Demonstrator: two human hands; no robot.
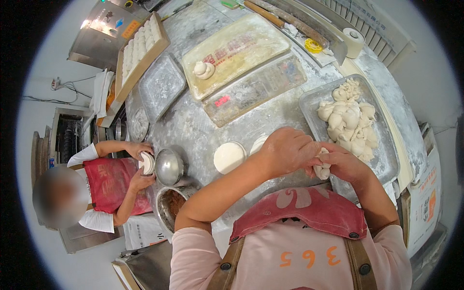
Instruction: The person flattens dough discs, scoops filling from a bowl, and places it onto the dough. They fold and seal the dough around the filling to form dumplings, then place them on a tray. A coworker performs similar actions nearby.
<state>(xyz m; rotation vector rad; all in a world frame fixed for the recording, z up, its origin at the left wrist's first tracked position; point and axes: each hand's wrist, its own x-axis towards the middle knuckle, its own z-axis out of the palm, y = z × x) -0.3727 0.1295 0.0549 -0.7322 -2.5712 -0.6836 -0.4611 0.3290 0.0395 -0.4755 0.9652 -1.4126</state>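
Both hands meet at the table's near edge around a lumpy piece of dough (322,168). My left hand (290,152) is curled on its left side, fingers partly hidden. On its right side my right hand (344,161) pinches the dough between thumb and fingers. Close by on the right, a metal tray (386,159) holds a heap of dough pieces (348,116). Left of my hands lies a stack of round flat dough discs (228,157); a second stack (259,143) is partly covered by my left forearm.
Beyond are a yellowish board (246,47) with a dough lump (203,70), a floury clear lid (257,90), rolling pins (290,21) and a yellow cutter (313,45). At left stand a steel bowl (169,166), a pot with brown filling (174,203) and a co-worker holding dough discs (146,163).
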